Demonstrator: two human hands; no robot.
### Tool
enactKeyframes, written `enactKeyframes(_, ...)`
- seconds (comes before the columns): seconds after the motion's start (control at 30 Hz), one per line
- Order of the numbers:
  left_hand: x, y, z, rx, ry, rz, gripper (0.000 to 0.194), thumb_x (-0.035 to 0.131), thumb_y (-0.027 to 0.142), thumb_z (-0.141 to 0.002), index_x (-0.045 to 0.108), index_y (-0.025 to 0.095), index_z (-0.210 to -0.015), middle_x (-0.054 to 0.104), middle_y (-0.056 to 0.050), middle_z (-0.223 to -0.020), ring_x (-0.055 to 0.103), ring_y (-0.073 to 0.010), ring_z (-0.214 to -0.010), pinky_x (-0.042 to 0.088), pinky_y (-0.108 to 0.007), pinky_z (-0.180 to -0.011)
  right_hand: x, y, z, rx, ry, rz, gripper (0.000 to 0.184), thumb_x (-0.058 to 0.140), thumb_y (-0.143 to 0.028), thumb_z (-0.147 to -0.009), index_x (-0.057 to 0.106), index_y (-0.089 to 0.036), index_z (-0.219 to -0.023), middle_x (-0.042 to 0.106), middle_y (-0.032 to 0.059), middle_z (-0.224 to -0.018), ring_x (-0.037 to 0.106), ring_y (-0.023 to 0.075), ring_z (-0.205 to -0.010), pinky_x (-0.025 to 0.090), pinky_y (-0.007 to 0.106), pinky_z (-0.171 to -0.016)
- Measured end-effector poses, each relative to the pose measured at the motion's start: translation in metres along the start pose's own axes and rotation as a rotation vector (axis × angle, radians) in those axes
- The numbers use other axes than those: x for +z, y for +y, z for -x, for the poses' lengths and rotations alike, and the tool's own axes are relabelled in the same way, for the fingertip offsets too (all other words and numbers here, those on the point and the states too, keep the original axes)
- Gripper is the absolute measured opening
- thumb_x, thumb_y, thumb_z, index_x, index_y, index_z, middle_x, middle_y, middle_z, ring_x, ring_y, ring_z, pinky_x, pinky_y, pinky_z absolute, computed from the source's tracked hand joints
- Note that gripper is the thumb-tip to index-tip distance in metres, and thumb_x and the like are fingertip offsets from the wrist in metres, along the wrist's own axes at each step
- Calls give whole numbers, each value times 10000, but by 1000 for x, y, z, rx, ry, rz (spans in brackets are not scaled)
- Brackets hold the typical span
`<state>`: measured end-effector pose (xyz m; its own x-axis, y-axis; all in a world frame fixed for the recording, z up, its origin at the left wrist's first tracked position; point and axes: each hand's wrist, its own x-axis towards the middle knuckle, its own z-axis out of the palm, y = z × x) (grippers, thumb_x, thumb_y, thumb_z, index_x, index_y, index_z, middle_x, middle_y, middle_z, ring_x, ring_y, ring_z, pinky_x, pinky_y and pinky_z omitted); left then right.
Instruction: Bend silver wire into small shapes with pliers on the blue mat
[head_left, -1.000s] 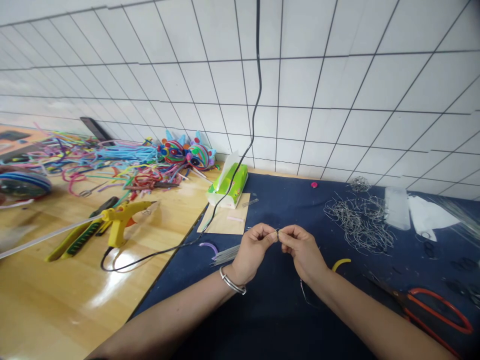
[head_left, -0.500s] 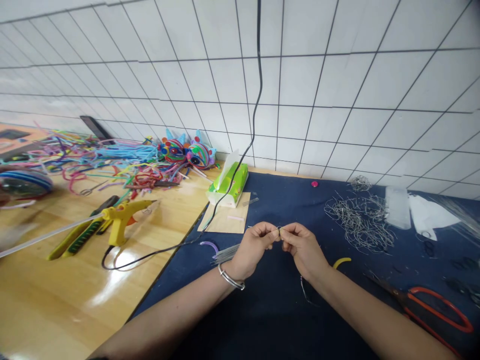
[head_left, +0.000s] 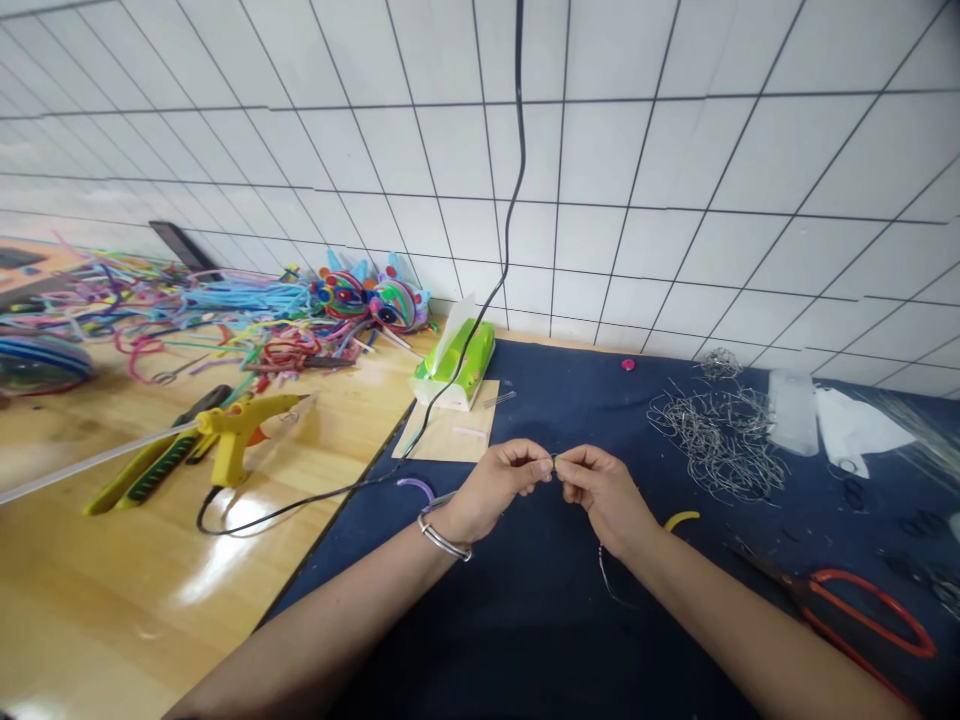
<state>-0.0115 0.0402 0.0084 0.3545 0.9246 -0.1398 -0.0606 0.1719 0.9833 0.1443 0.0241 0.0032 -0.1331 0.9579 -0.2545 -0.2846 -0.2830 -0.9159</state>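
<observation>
Only container I can make out: a green tissue pack (head_left: pixel 457 365) at the edge of the blue cloth (head_left: pixel 525 620), one white tissue standing up out of its slot. It sits partly on a tan card (head_left: pixel 448 435).

My left hand (head_left: pixel 495 487) and right hand (head_left: pixel 604 495) meet above the cloth, fingertips nearly touching. Both are curled shut, thumb against forefinger, pinching a small piece of wire (head_left: pixel 555 460) between them; it is too fine to tell its shape. A metal bangle (head_left: pixel 442 537) is on the left wrist.

Right of the hands lies a tangle of wire scraps (head_left: pixel 716 440); red-handled scissors (head_left: pixel 862 610) lie at the near right. On the wooden table (head_left: pixel 112 590), a yellow glue gun (head_left: pixel 236 435), with heaped coloured pipe cleaners (head_left: pixel 225 315) behind it.

Against half a second ago: the pinch is unchanged, the hands sit slightly lower and left, and the forearms have shifted with them.
</observation>
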Motion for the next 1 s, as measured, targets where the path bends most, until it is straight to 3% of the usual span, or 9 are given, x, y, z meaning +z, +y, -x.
enactKeyframes(0.67, 1, -2, 3, 14, 48, -221, 179, 598, 305, -727, 593, 126, -727, 517, 26, -598, 385, -56, -513, 296, -179, -480, -6, -2, -2, -85, -59, 258, 198, 576, -347, -742, 590, -151, -725, 524, -18, -600, 441, 69, -494, 350, 217, -490)
enactKeyframes(1.0, 6, -9, 3, -8, 46, -121, 204, 588, 323, -745, 554, 126, -709, 528, 20, -626, 360, -44, -478, 283, -181, -459, -3, 8, 0, -176, 14, 338, 208, 522, -363, -790, 555, -161, -754, 505, -28, -565, 452, 86, -516, 386, 222, -507)
